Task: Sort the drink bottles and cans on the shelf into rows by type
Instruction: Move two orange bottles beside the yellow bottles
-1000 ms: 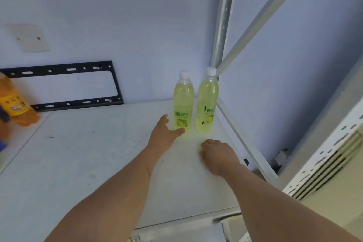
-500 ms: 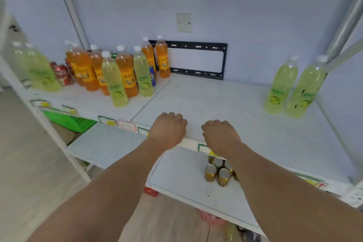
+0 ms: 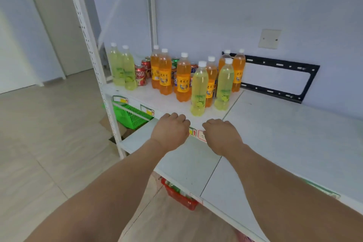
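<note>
A mixed cluster of drinks stands on the left part of the white shelf [image 3: 284, 124]. Two yellow-green lemon bottles [image 3: 199, 88] [image 3: 224, 84] are at its front right, two more [image 3: 128, 70] at its far left. Several orange bottles [image 3: 183, 78] fill the middle, with red cans [image 3: 140, 75] and other cans half hidden behind them. My left hand [image 3: 170, 131] and my right hand [image 3: 221, 135] hover side by side just before the shelf's front edge, fingers curled down, holding nothing.
A black metal bracket [image 3: 279, 78] hangs on the wall behind the shelf. A green basket [image 3: 129, 116] sits on the lower level at left, a red basket [image 3: 180, 196] lower down. White perforated uprights [image 3: 92, 61] frame the shelf. Tiled floor lies at left.
My view has swung left from the shelf's right end, where two lemon bottles stand, to the mixed cluster. Both hands drew back from those bottles and now hover at the front edge.
</note>
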{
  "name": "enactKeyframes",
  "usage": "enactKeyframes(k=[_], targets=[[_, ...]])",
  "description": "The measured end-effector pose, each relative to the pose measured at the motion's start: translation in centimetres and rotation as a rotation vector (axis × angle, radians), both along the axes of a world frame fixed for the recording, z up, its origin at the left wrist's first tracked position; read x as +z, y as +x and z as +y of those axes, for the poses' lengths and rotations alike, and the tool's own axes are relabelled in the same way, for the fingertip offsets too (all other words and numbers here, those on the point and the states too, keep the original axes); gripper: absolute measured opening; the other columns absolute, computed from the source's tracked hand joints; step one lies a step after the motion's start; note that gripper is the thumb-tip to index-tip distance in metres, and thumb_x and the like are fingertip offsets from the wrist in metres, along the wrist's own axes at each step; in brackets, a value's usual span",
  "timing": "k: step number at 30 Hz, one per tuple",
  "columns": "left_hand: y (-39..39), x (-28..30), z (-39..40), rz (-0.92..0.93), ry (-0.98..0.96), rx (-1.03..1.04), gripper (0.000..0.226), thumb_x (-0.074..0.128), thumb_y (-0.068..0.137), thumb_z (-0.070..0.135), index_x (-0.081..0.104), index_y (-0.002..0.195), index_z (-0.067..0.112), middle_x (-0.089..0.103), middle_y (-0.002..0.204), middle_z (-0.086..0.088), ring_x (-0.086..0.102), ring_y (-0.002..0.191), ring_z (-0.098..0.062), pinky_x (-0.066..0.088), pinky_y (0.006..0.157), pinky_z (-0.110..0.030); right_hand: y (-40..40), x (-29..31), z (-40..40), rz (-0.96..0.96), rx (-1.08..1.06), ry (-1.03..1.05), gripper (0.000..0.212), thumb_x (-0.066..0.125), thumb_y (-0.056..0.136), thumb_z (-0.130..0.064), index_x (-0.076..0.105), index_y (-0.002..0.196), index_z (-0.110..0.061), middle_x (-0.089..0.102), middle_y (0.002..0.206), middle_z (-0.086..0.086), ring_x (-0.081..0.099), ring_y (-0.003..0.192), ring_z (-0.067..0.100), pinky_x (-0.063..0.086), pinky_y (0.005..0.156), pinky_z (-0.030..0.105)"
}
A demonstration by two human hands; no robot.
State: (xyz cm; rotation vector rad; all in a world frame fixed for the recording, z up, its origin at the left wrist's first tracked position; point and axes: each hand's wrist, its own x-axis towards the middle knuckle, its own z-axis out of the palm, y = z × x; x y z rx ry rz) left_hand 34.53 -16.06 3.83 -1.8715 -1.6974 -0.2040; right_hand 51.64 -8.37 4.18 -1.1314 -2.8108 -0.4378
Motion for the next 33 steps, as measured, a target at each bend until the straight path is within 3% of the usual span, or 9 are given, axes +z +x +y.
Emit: enactKeyframes(k=[7, 11, 15, 18, 21, 26, 29, 30, 33], targets=[[-10.6, 0.1, 0.6, -0.119, 0.006, 0.062, 0.014, 0.066, 0.085, 0.021, 0.069, 0.076, 0.009, 0.063, 0.073, -0.006, 0.061, 0.067, -0.03, 0.045, 0.058, -0.036, -11.5, 0.2, 1.3, 0.135, -0.01, -0.142, 0.034, 0.035, 0.103, -0.029, 0.048, 0.132, -0.015, 0.051, 0.131, 0.006, 0.049, 0.116, 0.028, 0.042, 0.093, 0.041], [-16.2, -0.7, 3.1, -0.259, 0.0, 0.152, 0.028, 0.052, 0.096, 0.031, 0.069, 0.105, 0.011, 0.067, 0.099, -0.006, 0.062, 0.088, -0.031, 0.045, 0.068, -0.038, -17.1, -0.3, 4.1, 0.321, -0.088, -0.281, 0.044, 0.037, 0.102, -0.034, 0.038, 0.143, -0.016, 0.043, 0.145, 0.006, 0.044, 0.127, 0.028, 0.04, 0.099, 0.04], [-21.6, -0.8, 8.1, -0.594, -0.007, 0.256, 0.049, 0.045, 0.099, 0.048, 0.055, 0.135, 0.017, 0.057, 0.134, -0.003, 0.057, 0.115, -0.028, 0.048, 0.086, -0.041, -22.4, -1.1, 8.7, 0.607, -0.188, -0.367, 0.056, 0.043, 0.1, -0.043, 0.031, 0.149, -0.019, 0.038, 0.152, 0.003, 0.041, 0.134, 0.025, 0.039, 0.101, 0.04], [-25.6, -0.6, 13.6, -0.874, -0.033, 0.328, 0.059, 0.042, 0.097, 0.058, 0.046, 0.143, 0.022, 0.048, 0.145, -0.002, 0.052, 0.125, -0.026, 0.045, 0.094, -0.044, -26.3, -1.0, 13.2, 0.88, -0.186, -0.373, 0.051, 0.051, 0.096, -0.043, 0.04, 0.141, -0.023, 0.051, 0.139, 0.002, 0.049, 0.125, 0.025, 0.043, 0.097, 0.04], [-28.4, -0.8, 18.0, -1.061, -0.079, 0.263, 0.065, 0.045, 0.096, 0.06, 0.042, 0.147, 0.021, 0.047, 0.149, -0.002, 0.048, 0.132, -0.024, 0.041, 0.105, -0.042, -29.4, -0.1, 16.6, 1.099, -0.175, -0.43, 0.04, 0.058, 0.093, -0.045, 0.048, 0.129, -0.031, 0.06, 0.124, -0.004, 0.056, 0.115, 0.021, 0.049, 0.093, 0.043], [-31.6, -0.5, 23.9, -1.411, -0.148, 0.074, 0.081, 0.044, 0.088, 0.073, 0.03, 0.153, 0.027, 0.041, 0.155, 0.006, 0.04, 0.14, -0.017, 0.034, 0.114, -0.043, -33.0, 1.2, 20.9, 1.25, -0.237, -0.521, 0.07, 0.062, 0.087, -0.052, 0.032, 0.147, -0.032, 0.047, 0.145, -0.005, 0.045, 0.132, 0.018, 0.041, 0.107, 0.044], [-32.5, -0.4, 27.4, -1.557, -0.116, -0.063, 0.043, 0.048, 0.088, 0.071, 0.047, 0.129, 0.057, 0.059, 0.123, 0.036, 0.055, 0.118, 0.006, 0.046, 0.089, -0.015, -34.4, 1.2, 22.6, 1.345, -0.347, -0.519, 0.082, 0.068, 0.084, -0.051, 0.024, 0.15, -0.032, 0.043, 0.149, -0.006, 0.041, 0.135, 0.018, 0.036, 0.107, 0.036], [-32.7, -0.6, 28.5, -1.592, -0.097, -0.119, 0.035, 0.051, 0.09, 0.067, 0.05, 0.123, 0.055, 0.064, 0.114, 0.035, 0.059, 0.113, 0.004, 0.048, 0.082, -0.011, -34.8, 1.0, 23.1, 1.351, -0.382, -0.517, 0.085, 0.068, 0.083, -0.052, 0.021, 0.151, -0.032, 0.042, 0.15, -0.007, 0.041, 0.136, 0.018, 0.037, 0.108, 0.038], [-33.0, -1.5, 31.3, -1.633, -0.155, -0.201, 0.061, 0.052, 0.086, 0.072, 0.046, 0.137, 0.039, 0.06, 0.133, 0.009, 0.057, 0.124, -0.018, 0.049, 0.103, -0.041, -35.8, -0.1, 24.0, 1.326, -0.497, -0.51, 0.091, 0.069, 0.08, -0.055, 0.018, 0.152, -0.034, 0.043, 0.149, -0.007, 0.043, 0.134, 0.02, 0.041, 0.107, 0.043]])
